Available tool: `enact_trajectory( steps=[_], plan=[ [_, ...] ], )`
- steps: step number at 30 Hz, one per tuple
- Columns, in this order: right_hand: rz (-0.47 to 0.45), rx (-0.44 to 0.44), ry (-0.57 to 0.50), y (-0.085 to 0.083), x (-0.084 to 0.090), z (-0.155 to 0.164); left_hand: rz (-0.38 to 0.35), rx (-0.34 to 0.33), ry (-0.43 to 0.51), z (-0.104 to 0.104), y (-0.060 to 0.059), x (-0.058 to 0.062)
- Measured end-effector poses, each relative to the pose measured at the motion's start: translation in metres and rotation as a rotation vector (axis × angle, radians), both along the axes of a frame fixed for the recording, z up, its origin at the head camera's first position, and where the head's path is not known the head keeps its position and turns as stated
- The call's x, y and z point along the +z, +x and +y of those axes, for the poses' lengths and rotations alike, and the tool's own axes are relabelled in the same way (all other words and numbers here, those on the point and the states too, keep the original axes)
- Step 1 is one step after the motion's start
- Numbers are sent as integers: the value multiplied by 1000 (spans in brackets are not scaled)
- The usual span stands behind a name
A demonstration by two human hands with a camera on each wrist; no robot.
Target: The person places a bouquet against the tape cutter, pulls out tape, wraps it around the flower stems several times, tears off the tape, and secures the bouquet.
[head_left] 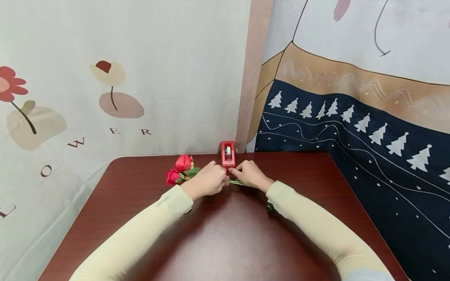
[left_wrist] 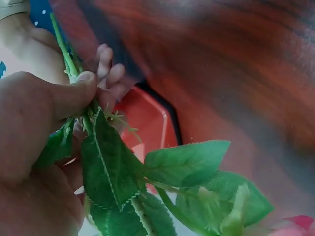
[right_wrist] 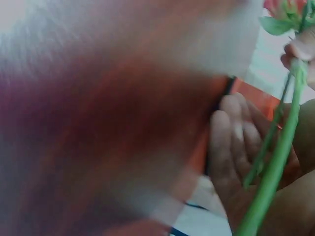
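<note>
Two red roses (head_left: pixel 184 162) with green leaves lie toward the left in the head view. My left hand (head_left: pixel 209 180) grips their green stems (left_wrist: pixel 71 61) between thumb and fingers, just below the leaves. The bare stems run on past it, in front of the palm of my right hand (head_left: pixel 249 173). Right at the front of a red tape dispenser (head_left: pixel 228 154) is the right thumb. In the right wrist view several right-hand fingers (right_wrist: pixel 231 132) stretch out behind the stems; I cannot tell whether its thumb and index finger pinch tape.
The dispenser stands at the far edge of a dark reddish-brown table (head_left: pixel 225 242). Behind the table hangs a pale printed cloth (head_left: pixel 183 78); at its right is a navy cloth with white trees (head_left: pixel 351 156).
</note>
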State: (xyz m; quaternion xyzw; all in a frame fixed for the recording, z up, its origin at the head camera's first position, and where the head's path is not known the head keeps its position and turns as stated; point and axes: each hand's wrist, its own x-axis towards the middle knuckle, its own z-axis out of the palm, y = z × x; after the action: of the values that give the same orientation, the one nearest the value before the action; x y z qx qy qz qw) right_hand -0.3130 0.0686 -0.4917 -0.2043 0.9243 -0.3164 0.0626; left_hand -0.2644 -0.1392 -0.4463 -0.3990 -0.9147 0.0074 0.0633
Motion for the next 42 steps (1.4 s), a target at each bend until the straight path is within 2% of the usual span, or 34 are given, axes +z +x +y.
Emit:
enact_trajectory(
  steps=[3,5,9,13,16,20,25,29,33,39,42],
  plan=[
    [-14,8,1,2,14,7,6,-3,1,-2,0,8],
    [-2,45,17,5,26,11,-4,-3,-5,-4,0,13],
    [30,209,95,15,48,16,-31,7,-22,-6,1,26],
    [6,382,130,25,62,19,-37,24,-55,-7,3,38],
    [-18,447,133,31,66,20,-38,34,-74,-7,5,47],
    [-53,463,131,36,65,20,-28,40,-96,-5,8,52],
    [-92,440,83,37,55,22,-8,41,-106,-4,8,50],
    [-92,416,32,35,47,26,59,24,-79,-5,8,47],
    [-89,389,-14,33,44,30,164,-20,18,-6,8,44],
    [-81,319,-76,31,49,36,281,-107,371,-13,13,42],
    [-85,271,-114,29,53,41,308,-126,490,-15,19,40]
  ],
)
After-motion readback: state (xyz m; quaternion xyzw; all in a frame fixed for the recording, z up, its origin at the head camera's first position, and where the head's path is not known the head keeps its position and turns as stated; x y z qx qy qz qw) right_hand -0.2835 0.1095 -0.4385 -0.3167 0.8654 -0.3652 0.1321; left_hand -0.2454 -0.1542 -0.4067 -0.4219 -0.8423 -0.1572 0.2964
